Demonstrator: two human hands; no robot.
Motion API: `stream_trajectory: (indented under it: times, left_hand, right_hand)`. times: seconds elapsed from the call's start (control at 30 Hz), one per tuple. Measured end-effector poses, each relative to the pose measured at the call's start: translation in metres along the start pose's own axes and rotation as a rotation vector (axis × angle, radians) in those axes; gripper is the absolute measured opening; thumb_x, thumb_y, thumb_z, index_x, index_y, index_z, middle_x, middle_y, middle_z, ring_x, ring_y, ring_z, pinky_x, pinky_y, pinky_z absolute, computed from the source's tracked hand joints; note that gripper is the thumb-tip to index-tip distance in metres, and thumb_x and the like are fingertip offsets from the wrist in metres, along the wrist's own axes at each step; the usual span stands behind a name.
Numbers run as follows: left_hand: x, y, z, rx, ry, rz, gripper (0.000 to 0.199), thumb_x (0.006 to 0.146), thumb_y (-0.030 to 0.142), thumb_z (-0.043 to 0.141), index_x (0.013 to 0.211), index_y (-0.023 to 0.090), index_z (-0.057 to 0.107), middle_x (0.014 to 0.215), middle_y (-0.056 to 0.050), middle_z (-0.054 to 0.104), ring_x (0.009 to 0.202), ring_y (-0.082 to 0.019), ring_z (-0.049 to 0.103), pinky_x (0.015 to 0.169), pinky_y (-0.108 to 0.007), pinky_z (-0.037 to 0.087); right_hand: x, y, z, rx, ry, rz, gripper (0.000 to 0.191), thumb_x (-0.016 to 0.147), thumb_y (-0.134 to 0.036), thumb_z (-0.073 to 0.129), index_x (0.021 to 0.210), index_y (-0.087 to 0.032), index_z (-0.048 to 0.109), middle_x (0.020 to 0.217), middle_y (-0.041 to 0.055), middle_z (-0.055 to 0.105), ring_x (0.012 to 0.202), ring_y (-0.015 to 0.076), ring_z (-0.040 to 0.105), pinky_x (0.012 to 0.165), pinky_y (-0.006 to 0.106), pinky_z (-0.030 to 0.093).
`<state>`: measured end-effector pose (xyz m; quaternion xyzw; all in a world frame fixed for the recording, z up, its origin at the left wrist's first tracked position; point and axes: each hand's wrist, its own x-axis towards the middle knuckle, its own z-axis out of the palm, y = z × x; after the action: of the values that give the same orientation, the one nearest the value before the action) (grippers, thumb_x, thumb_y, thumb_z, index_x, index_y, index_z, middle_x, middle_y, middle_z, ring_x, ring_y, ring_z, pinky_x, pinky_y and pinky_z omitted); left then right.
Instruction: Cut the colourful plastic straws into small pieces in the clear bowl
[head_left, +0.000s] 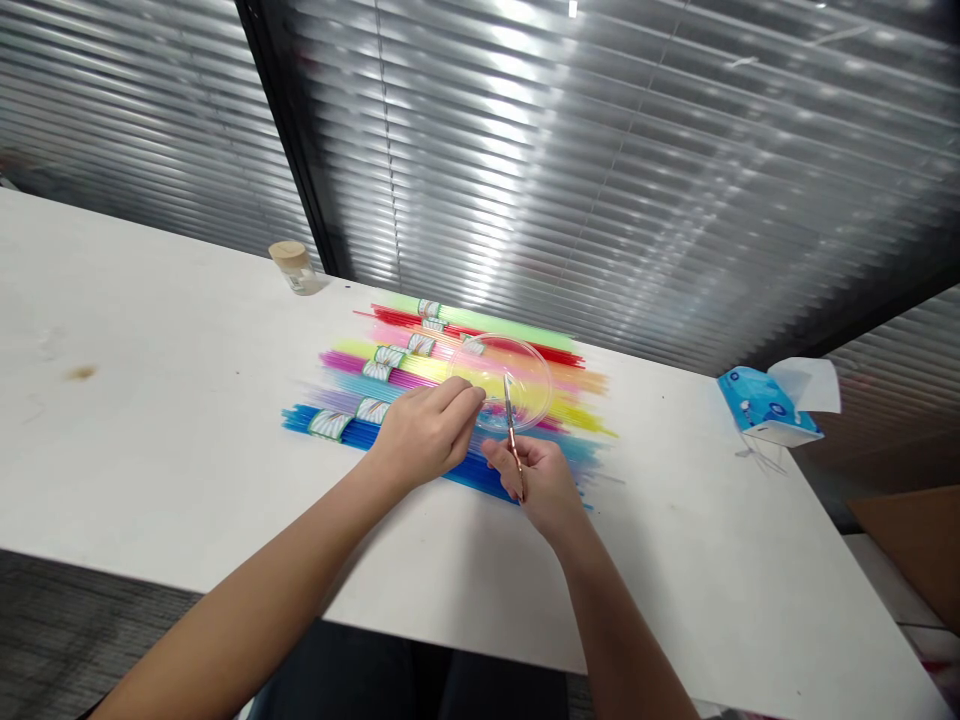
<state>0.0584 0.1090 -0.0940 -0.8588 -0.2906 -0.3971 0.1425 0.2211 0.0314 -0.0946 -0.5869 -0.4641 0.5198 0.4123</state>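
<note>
Bundles of thin coloured sticks (352, 428) with paper bands lie side by side on the white table, from green at the back to blue at the front. A clear round bowl (541, 372) rests on them, with small blue bits visible inside. My right hand (541, 482) is closed on scissors (511, 425) with rose-gold handles, their blades pointing away over the bowl. Just left of them, my left hand (433, 428) is closed in a pinch at the bowl's near left edge. What its fingertips hold, if anything, is too small to make out.
A jar with a wooden lid (294, 268) stands at the table's back edge, left of the sticks. Toward the right end of the white table (187, 400) sits a blue tissue pack (769, 402). Metal blinds (487, 150) rise behind, and a cardboard box (911, 540) is beyond the right edge.
</note>
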Motion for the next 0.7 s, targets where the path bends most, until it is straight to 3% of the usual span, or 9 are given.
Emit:
stream_trajectory:
  times: [0.7]
  left_hand:
    - [-0.0021, -0.0002, -0.0008, -0.039, -0.048, -0.030, 0.018, 0.094, 0.012, 0.043, 0.099, 0.016, 0.059, 0.084, -0.002, 0.067, 0.061, -0.011, 0.057, 0.052, -0.023, 0.041]
  right_hand:
    - [-0.0023, -0.0011, -0.0002, 0.035, -0.054, 0.000, 0.049, 0.080, -0.063, 0.069, 0.071, -0.019, 0.051, 0.061, -0.0047, 0.035, 0.057, 0.0108, 0.026, 0.051, 0.027, 0.018]
